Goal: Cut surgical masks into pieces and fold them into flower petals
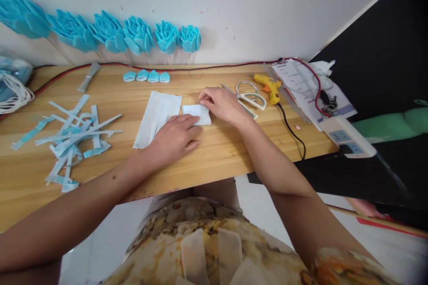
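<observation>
My left hand [175, 138] lies palm down on the table, its outstretched fingertips resting on the near left part of a small folded piece of pale blue fabric [204, 119]. The fingers of my right hand [220, 104] are curled and pinch this piece at its far right corner; the exact grip is partly hidden. A larger flat sheet of the same pale fabric [155, 116], with lengthwise creases, lies to the left, partly beside my left hand. Just right of my right hand are white-handled scissors [238, 96], partly covered by it.
Behind stand several blue fabric flowers [138, 34] on sticks. Small folded petals [142, 75] lie in a row. Cut strips [72, 133] are heaped left. A yellow glue gun [272, 91], papers [297, 73] and a power strip [347, 138] are right; a red-black cable [214, 67] runs along the wall.
</observation>
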Demonstrator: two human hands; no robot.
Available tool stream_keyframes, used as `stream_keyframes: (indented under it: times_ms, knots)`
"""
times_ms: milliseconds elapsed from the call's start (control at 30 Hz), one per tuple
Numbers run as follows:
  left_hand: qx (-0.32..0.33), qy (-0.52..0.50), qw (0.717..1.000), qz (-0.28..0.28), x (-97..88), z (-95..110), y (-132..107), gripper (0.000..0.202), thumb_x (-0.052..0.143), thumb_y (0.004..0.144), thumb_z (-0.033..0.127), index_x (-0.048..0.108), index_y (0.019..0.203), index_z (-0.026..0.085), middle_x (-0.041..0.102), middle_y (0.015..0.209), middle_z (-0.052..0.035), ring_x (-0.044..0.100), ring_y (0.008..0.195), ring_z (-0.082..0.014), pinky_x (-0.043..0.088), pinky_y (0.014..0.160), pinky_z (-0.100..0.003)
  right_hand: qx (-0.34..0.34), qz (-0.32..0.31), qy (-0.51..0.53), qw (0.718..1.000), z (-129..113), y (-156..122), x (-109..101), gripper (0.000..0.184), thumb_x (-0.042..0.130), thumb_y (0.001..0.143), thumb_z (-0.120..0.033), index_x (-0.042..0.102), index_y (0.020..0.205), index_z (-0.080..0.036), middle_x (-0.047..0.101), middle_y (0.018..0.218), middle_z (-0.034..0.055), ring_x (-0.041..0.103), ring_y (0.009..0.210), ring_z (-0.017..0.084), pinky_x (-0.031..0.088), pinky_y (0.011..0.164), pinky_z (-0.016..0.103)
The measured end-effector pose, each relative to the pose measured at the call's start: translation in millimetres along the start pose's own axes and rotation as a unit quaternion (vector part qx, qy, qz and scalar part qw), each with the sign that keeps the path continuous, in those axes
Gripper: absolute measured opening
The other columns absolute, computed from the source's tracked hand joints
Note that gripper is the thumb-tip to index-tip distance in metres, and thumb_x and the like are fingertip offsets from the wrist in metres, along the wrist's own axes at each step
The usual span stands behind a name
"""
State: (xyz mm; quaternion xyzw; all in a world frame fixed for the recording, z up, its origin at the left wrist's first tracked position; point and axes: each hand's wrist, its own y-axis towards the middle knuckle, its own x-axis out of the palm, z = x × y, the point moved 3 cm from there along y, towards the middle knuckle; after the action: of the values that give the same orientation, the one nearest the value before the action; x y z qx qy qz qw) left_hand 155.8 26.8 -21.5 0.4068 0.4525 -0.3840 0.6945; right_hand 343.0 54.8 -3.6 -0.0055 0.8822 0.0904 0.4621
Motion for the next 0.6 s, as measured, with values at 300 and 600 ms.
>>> stream_keyframes:
  times_ms: [300, 600]
  knots:
    - [0.003, -0.030, 0.992, -0.123, -16.9, 28.0, -13.4, 0.033, 0.060, 0.094, 0.026, 0.068, 0.122, 0.011, 0.055, 0.145, -0.0237, 0.049, 0.138, -0.0412, 0.039, 0.112, -0.060, -0.054, -0.122, 0.045, 0.990, -7.1, -1.6, 18.3, 0.011, 0.062, 0.086, -0.017, 0.071, 0.091, -0.017, 0.069, 0.078, -0.0009, 0.058, 0.070, 0.011, 0.036, 0.068, 0.024]
    - [-0.052, -0.388, 0.876, -0.280, -7.8, 99.2, -98.5, 0.044, 0.040, 0.106, 0.039, 0.057, 0.145, 0.029, 0.055, 0.153, -0.0019, 0.051, 0.142, -0.0217, 0.041, 0.119, -0.037, -0.036, -0.128, -0.039, 0.990, -18.2, -5.0, 20.5, 0.024, 0.068, 0.088, -0.030, 0.070, 0.110, -0.019, 0.071, 0.090, 0.0020, 0.056, 0.073, 0.014, 0.033, 0.067, 0.028]
